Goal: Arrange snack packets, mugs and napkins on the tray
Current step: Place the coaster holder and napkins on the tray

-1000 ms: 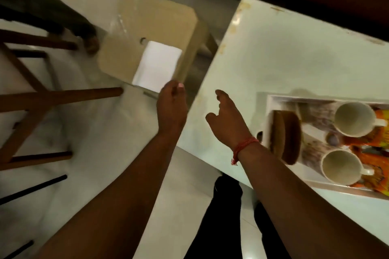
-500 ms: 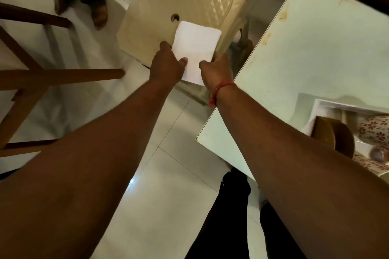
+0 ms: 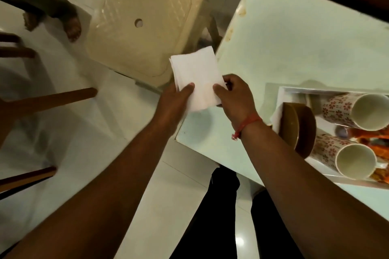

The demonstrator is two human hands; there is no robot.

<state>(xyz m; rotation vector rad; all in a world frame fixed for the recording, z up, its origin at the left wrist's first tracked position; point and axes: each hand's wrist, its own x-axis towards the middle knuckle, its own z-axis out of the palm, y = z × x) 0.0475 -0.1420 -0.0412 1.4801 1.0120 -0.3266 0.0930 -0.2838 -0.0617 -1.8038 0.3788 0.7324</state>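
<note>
While both hands, left hand (image 3: 175, 101) and right hand (image 3: 232, 99), pinch the loose napkins (image 3: 196, 78) over the table (image 3: 294, 38) edge, sheets could slip floorward. The crowded tray (image 3: 281, 92) risks mugs (image 3: 357, 111) being knocked.

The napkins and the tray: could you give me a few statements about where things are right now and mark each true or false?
1. Both hands hold the stack of white napkins. True: the left hand and the right hand each pinch its near edge.
2. The napkins lie on the stool. False: they are lifted, off the stool.
3. Two floral mugs are on the tray. True.
4. The mugs stand upright. False: both lie on their sides, mouths toward the camera.
5. The tray sits on the floor. False: it sits on the pale table.
</note>
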